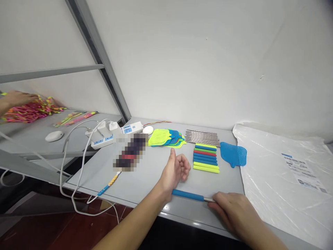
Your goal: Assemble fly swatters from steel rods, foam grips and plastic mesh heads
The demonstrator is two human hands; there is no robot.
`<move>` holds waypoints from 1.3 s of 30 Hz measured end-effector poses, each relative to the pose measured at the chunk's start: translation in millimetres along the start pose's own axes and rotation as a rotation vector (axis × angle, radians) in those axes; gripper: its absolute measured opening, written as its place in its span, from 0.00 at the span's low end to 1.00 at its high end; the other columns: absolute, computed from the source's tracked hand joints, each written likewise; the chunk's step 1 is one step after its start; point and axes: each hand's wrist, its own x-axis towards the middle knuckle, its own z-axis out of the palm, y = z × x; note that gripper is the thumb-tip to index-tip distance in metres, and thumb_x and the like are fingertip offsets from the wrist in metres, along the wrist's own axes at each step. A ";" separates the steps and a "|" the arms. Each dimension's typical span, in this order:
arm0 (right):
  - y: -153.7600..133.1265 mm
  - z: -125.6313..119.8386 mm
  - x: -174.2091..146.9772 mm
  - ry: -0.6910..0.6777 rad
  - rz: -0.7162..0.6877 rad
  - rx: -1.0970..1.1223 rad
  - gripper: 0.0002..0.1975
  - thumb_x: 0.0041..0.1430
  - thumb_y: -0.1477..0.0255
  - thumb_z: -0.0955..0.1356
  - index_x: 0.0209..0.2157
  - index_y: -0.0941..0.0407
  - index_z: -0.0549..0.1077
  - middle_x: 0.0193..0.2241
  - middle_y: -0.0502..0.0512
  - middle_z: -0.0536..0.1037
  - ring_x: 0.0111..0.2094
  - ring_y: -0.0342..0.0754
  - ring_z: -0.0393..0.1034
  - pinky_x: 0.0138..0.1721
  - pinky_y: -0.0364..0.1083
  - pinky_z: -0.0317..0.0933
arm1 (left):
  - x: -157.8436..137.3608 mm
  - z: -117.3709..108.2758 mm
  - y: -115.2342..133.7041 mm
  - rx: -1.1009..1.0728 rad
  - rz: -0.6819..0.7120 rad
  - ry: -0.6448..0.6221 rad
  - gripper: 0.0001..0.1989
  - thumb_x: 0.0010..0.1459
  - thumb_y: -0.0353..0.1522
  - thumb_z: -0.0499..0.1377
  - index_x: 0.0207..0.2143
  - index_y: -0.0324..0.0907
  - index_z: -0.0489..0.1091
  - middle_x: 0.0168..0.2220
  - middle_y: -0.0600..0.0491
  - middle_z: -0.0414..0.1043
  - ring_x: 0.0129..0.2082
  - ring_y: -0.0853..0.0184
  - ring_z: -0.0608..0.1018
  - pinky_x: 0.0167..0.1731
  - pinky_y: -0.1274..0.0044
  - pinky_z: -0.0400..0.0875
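Blue foam-like handle [187, 195] in the head view lies near the front edge of a grey table [151, 177], with a thin metal rod [208, 199] emerging from its right end. The person's right hand [230, 208] is closed around that rod. The left hand [175, 170] is loosely curled with the thumb raised, its fingers around nothing; the heel of this hand meets the handle's left end, though whether it presses there cannot be told.

Beyond the hands, a row of coloured sleeves [205, 158] in yellow, green, red and blue lies just in front of a bundle of metal rods [202, 136]. Left of the rods sits a pile of perforated swatter heads [160, 137]; a single blue head [233, 155] rests to the right, beside a white plastic bag [267, 187]. At far left, another person's hand [19, 98] reaches over a pink and yellow heap [31, 111].
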 end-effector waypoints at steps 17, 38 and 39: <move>-2.6 -1.9 4.0 0.048 0.043 -0.052 0.21 0.70 0.63 0.54 0.23 0.54 0.63 0.15 0.47 0.70 0.15 0.42 0.64 0.21 0.46 0.44 | 7.0 10.6 -1.1 0.319 0.111 0.096 0.28 0.62 0.54 0.41 0.23 0.41 0.58 0.20 0.59 0.54 0.16 0.76 0.54 0.17 0.81 0.47; 20.2 -19.3 -5.9 0.115 0.342 0.212 0.09 0.65 0.65 0.63 0.33 0.52 0.71 0.27 0.48 0.76 0.27 0.43 0.71 0.28 0.42 0.63 | -43.0 -18.6 -7.9 1.324 0.200 0.026 0.16 0.64 0.43 0.48 0.27 0.43 0.63 0.25 0.56 0.67 0.29 0.65 0.68 0.29 0.76 0.57; 20.4 -19.0 -6.2 0.114 0.344 0.223 0.09 0.65 0.65 0.62 0.33 0.52 0.71 0.27 0.48 0.76 0.27 0.43 0.71 0.28 0.42 0.63 | -43.0 -19.0 -7.8 1.309 0.196 0.037 0.17 0.64 0.43 0.48 0.26 0.43 0.61 0.25 0.56 0.66 0.28 0.66 0.68 0.29 0.76 0.57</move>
